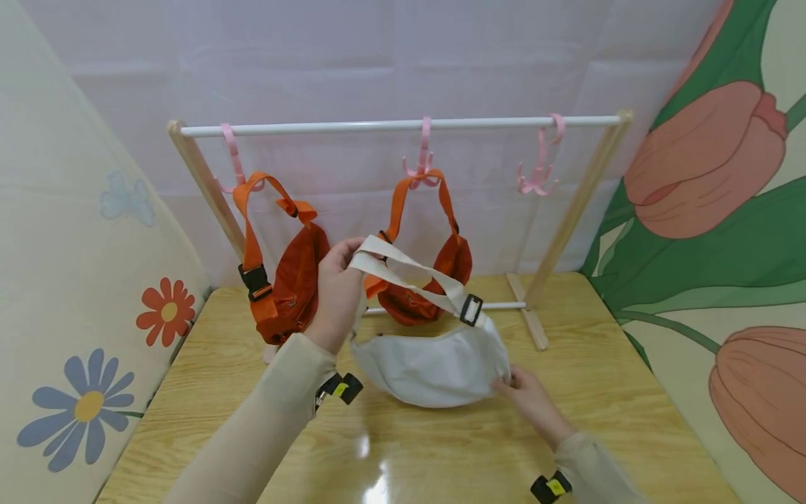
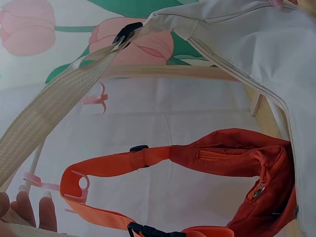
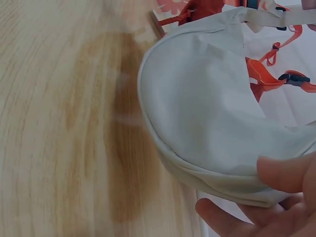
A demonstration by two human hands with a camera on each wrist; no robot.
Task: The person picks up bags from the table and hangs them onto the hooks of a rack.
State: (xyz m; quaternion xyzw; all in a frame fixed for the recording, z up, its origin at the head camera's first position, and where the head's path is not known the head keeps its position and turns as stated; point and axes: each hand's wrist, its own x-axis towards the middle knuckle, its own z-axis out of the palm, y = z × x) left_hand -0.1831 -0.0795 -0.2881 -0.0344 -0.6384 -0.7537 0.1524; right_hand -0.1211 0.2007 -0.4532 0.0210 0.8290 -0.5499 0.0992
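A white waist bag (image 1: 434, 367) hangs in the air above the table, in front of the rack. My left hand (image 1: 340, 287) grips its strap (image 1: 409, 262) near the top of the loop. My right hand (image 1: 525, 399) pinches the bag's right end, thumb on the near face and fingers beneath in the right wrist view. A black buckle (image 1: 471, 309) sits on the strap's right side. Behind it, one orange waist bag (image 1: 456, 262) hangs from the middle pink hook (image 1: 423, 157). Another orange waist bag (image 1: 292, 287) hangs from the left pink hook (image 1: 231, 154), partly behind my left hand.
A rack with a white top rail (image 1: 334, 127) and wooden side posts (image 1: 569, 217) stands at the back of the wooden table (image 1: 453, 455). A third pink hook (image 1: 538, 164) hangs at its right with no bag on it. Flower-printed cloth (image 1: 711, 273) flanks both sides.
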